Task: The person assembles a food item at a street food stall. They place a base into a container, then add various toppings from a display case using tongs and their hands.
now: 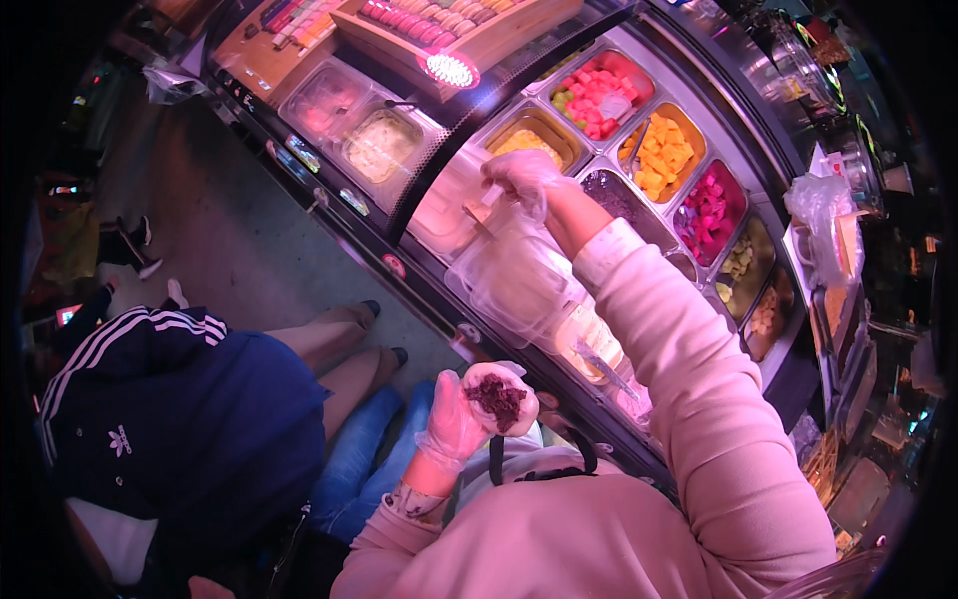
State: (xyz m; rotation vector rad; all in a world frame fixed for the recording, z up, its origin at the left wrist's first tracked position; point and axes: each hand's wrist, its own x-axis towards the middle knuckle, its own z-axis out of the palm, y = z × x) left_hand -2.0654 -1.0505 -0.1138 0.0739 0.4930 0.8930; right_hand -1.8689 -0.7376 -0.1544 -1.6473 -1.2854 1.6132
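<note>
My left hand (451,423), in a clear glove, is closed around a round piece of pale dough (525,410). A dark crumbly filling (496,399) lies in its middle. Farther off, my gloved right hand (527,178) reaches over the counter, fingers pinched on what looks like a pale flat-handled utensil (483,214); its lower end is hard to make out. Below that hand sit clear plastic containers (514,285). A tub of pale cream-coloured food (589,344) with a utensil in it is partly behind my right forearm.
Metal pans hold pink-red cubes (599,95), orange cubes (663,158), yellow bits (527,143) and magenta cubes (707,208). A tray of macarons (439,20) stands at the far edge. A person in a dark blue jacket (190,429) is at my left. A plastic bag (826,225) hangs at right.
</note>
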